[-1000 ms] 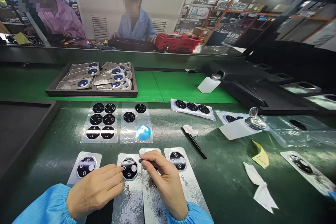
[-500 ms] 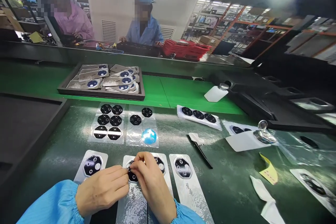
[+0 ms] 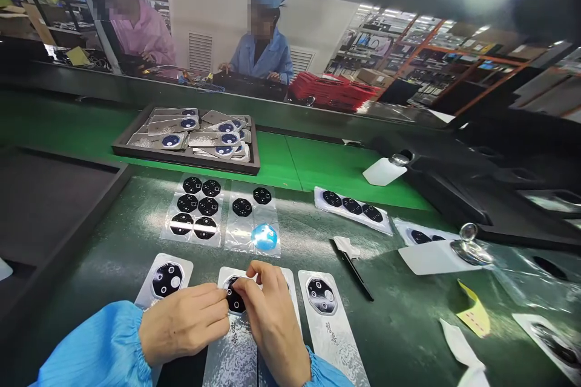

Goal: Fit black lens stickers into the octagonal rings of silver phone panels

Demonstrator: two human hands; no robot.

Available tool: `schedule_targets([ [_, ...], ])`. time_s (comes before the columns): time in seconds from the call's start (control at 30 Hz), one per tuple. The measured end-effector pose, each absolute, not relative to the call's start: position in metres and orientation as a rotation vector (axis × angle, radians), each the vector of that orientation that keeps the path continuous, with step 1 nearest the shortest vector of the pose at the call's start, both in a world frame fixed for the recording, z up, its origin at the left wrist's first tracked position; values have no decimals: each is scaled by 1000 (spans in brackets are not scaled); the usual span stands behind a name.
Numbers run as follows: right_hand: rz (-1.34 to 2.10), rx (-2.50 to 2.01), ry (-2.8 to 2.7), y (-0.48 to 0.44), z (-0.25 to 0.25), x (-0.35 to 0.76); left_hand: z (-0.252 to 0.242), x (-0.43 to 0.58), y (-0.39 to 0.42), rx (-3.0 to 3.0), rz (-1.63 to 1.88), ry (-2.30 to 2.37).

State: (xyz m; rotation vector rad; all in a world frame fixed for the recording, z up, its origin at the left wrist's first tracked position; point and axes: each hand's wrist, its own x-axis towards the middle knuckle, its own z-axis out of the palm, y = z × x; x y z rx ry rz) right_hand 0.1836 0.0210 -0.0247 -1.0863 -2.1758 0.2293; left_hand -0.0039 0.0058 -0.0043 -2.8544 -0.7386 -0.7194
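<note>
My left hand (image 3: 186, 321) is closed, its fingertips pressed at the left edge of a black octagonal disc (image 3: 235, 304) on a silver patterned panel (image 3: 231, 354). Over the same disc, my right hand (image 3: 275, 320) has thumb and forefinger pinched. Whatever lies between either hand's fingertips is too small to make out. A second panel (image 3: 293, 290) sits beneath my right hand, mostly covered. To the left lies a panel with its own black disc (image 3: 167, 280), partly under my left hand. Another panel (image 3: 333, 338) with a disc lies to the right.
Behind the panels lie clear sheets of black discs (image 3: 198, 205) and one blue round film (image 3: 264, 237). A tray (image 3: 186, 160) holds several silver panels. To the right are black tweezers (image 3: 358, 275), white bottles (image 3: 424, 259) and a yellow paper (image 3: 474, 311). Two people sit beyond.
The view has shifted, so the scene sits slightly farther right. My right fingertips have drawn a little away from my left ones, showing more of the disc. The panels stay put.
</note>
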Motion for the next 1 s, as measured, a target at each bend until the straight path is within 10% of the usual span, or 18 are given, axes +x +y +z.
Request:
schedule_targets([
  [1.0, 220, -1008, -2230, 26, -19, 184, -2, -3, 5, -2878, -696, -764],
])
